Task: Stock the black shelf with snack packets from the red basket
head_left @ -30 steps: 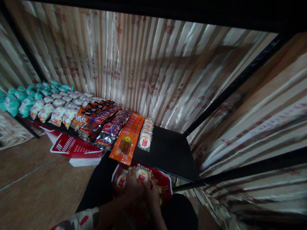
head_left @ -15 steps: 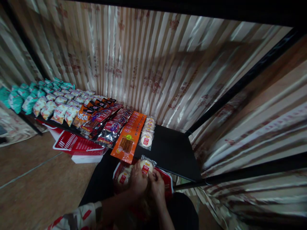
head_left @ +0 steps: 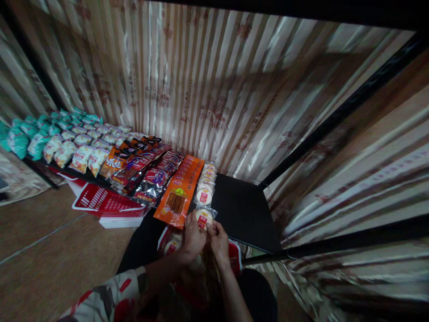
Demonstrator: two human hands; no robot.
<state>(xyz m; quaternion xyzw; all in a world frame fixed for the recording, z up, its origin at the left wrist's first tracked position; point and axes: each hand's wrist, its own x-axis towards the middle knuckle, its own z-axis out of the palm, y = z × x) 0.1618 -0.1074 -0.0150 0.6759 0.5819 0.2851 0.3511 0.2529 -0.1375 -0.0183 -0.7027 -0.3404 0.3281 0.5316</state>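
Observation:
A round pale snack in a clear wrapper with a red label, the wrapped cracker, is pinched between both my hands at the front edge of the black shelf. My left hand grips its left side and my right hand its lower right. Right behind it, a row of like wrapped crackers runs back toward the curtain. Beside that row lies an orange snack packet. Below my hands, on my lap, a red basket holds more of these crackers, partly hidden by my arms.
Dark snack packets, white chip bags and teal bags stand in rows along the shelf's left. Another red basket sits under it. A striped curtain hangs behind, and a black post slants up at the right.
Both hands have moved forward and up with the wrapped cracker, from over the basket to the shelf's front edge, close to the row. The view has shifted slightly.

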